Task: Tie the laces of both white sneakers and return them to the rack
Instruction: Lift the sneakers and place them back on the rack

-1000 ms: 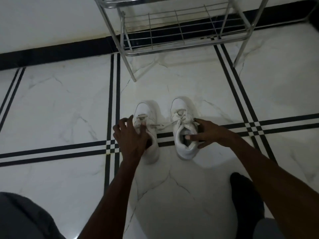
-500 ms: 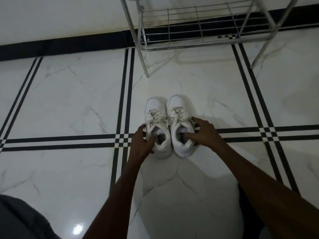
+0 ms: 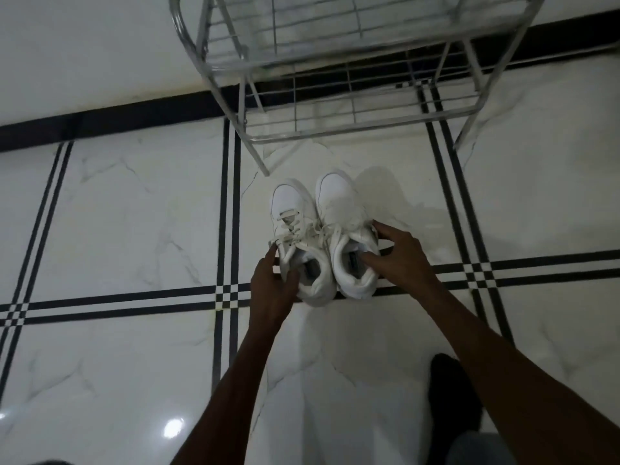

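Observation:
Two white sneakers are side by side, touching, toes pointing at the rack. My left hand [image 3: 273, 283] grips the left sneaker [image 3: 295, 226] at its collar, thumb inside the opening. My right hand [image 3: 397, 255] holds the right sneaker [image 3: 340, 203] the same way, thumb inside, fingers round its outer side. Their white laces [image 3: 310, 231] lie tangled across both tongues; whether they are knotted is unclear. The metal wire shoe rack [image 3: 339, 124] stands just beyond the toes, its low shelf bare. I cannot tell if the shoes rest on the floor or are slightly lifted.
White marble floor [image 3: 134, 213] with black inlaid stripes spreads all round. A black skirting band runs along the white wall behind the rack. A dark foot [image 3: 453, 394] shows at the lower right, near my right forearm. The rack's front left leg [image 3: 258, 156] stands close to the left sneaker's toe.
The two sneakers, apart a second ago, have been pushed together and now touch. Both hands kept their grip. The view has drawn closer to the rack, showing its upper shelf.

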A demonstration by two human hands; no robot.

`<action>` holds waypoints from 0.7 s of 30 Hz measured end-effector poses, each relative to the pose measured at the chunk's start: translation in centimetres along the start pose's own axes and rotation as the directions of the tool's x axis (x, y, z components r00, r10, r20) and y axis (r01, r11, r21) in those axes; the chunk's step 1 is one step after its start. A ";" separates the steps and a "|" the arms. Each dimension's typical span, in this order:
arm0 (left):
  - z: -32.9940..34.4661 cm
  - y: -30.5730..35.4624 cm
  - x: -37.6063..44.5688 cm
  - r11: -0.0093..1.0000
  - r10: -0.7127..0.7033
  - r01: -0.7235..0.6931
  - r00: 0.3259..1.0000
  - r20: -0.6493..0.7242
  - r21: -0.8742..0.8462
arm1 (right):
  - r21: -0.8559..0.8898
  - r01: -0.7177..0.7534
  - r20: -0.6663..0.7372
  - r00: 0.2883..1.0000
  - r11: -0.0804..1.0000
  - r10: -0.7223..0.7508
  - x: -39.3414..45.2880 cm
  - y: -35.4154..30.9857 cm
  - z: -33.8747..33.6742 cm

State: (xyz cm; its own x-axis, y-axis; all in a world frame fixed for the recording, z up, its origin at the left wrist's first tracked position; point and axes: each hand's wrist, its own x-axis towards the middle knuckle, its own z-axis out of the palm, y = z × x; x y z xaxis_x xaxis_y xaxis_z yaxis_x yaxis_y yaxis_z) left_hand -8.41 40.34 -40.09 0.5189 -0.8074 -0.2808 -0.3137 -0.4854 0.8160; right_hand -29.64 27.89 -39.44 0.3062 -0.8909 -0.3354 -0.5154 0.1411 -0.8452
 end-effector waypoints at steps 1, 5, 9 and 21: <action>-0.6 2.0 -0.6 1.000 -0.016 0.016 1.000 0.009 -0.005 | 0.004 -0.004 -0.007 1.000 1.000 0.004 -0.8 -1.6 -1.3; -3.7 10.5 -3.2 0.998 -0.063 0.063 0.998 0.008 -0.018 | 0.001 -0.021 -0.005 1.000 1.000 0.021 -3.8 -8.3 -6.8; -7.2 19.9 -5.3 0.999 -0.050 0.050 0.998 0.026 0.013 | 0.024 -0.008 -0.010 1.000 1.000 0.008 -6.7 -15.9 -12.9; -11.0 39.6 -1.3 0.997 0.000 -0.004 0.999 0.051 0.075 | 0.041 0.004 0.011 1.000 0.999 -0.004 -3.4 -30.6 -25.6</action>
State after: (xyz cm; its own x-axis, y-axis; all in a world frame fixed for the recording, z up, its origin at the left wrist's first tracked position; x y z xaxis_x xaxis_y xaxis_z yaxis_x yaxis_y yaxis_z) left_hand -12.76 25.84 -1.83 0.4777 -0.8236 -0.3058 -0.3747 -0.5058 0.7770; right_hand -35.40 15.53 -1.78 0.3172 -0.8866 -0.3367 -0.4814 0.1554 -0.8626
